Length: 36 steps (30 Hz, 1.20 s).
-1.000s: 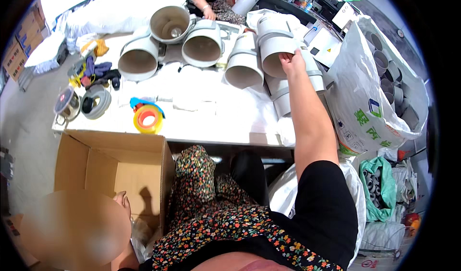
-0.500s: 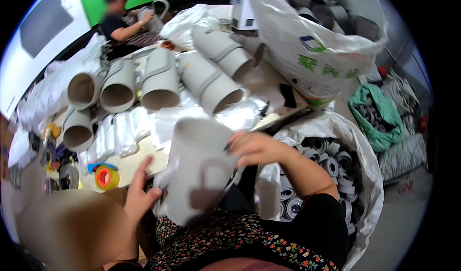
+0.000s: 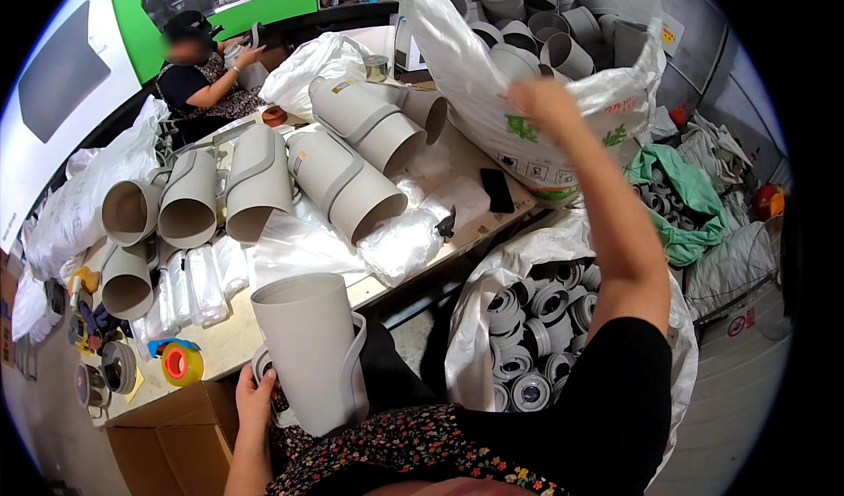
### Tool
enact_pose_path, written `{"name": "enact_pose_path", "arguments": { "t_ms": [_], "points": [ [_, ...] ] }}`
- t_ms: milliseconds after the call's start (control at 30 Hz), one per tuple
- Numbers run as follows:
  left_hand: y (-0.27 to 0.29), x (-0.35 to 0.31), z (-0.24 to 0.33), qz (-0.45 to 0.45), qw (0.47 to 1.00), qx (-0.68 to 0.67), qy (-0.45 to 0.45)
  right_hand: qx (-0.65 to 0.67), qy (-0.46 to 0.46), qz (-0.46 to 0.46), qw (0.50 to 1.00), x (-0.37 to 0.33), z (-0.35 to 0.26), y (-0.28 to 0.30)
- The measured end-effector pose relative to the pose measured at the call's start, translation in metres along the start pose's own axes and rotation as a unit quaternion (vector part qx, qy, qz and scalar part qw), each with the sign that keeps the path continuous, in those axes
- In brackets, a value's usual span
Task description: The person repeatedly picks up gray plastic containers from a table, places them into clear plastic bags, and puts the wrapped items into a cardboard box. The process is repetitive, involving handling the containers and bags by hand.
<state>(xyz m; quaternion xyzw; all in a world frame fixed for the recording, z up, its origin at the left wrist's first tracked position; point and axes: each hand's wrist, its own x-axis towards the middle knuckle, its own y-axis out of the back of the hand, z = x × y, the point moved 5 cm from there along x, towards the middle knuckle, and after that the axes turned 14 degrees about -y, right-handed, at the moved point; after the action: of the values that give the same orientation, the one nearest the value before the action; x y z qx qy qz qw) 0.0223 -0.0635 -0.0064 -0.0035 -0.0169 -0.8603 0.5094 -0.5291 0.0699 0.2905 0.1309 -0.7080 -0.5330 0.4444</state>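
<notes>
A tall grey cylinder jug body (image 3: 303,346) with a strap-like handle on its right side stands, slightly tilted, against my lap, its open threaded mouth upward. My left hand (image 3: 252,399) is closed at its lower left side, on a grey ring-shaped part (image 3: 260,362) pressed beside the jug body. Whether that part is joined to the body I cannot tell. Stretched far forward, my right hand (image 3: 545,107) is at the front rim of the big white bag (image 3: 466,65), in front of the grey cups (image 3: 563,52) in it. Motion smears its fingers.
Several grey jug bodies (image 3: 259,175) lie on the table (image 3: 237,342) beside clear plastic bags (image 3: 404,241). Yellow tape (image 3: 182,364) sits at the near edge, above a cardboard box (image 3: 176,430). To my right stands a white sack (image 3: 470,307) of grey lids (image 3: 532,390). A co-worker (image 3: 198,83) sits behind.
My right hand has left the jug body and reached forward to the white bag. The jug body has become more upright and moved left. My left hand has closed beside it.
</notes>
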Motion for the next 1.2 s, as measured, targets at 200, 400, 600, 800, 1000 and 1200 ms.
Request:
{"name": "enact_pose_path", "arguments": {
  "t_ms": [200, 400, 600, 800, 1000, 1200],
  "points": [
    [-0.009, 0.002, 0.001, -0.017, 1.000, 0.001, 0.004, -0.019, 0.020, -0.041, 0.999, -0.055, 0.002, -0.045],
    [-0.004, 0.009, -0.001, -0.032, 0.999, 0.013, 0.006, 0.073, -0.018, 0.315, 0.946, 0.019, -0.006, 0.020],
    [-0.002, 0.004, -0.009, -0.050, 0.998, -0.035, 0.010, -0.082, -0.046, -0.018, 0.995, 0.093, 0.033, -0.012],
    [0.031, -0.008, -0.026, 0.053, 0.995, -0.070, 0.057, 0.240, 0.088, 0.276, 0.927, 0.019, -0.026, 0.051],
    [0.068, -0.016, -0.021, 0.239, 0.888, -0.375, 0.118, 0.287, 0.010, 0.129, 0.949, -0.215, -0.080, -0.045],
    [0.078, -0.008, 0.045, 0.119, 0.945, -0.305, 0.017, 0.535, 0.310, -0.209, 0.758, -0.396, -0.231, -0.136]
  ]
}}
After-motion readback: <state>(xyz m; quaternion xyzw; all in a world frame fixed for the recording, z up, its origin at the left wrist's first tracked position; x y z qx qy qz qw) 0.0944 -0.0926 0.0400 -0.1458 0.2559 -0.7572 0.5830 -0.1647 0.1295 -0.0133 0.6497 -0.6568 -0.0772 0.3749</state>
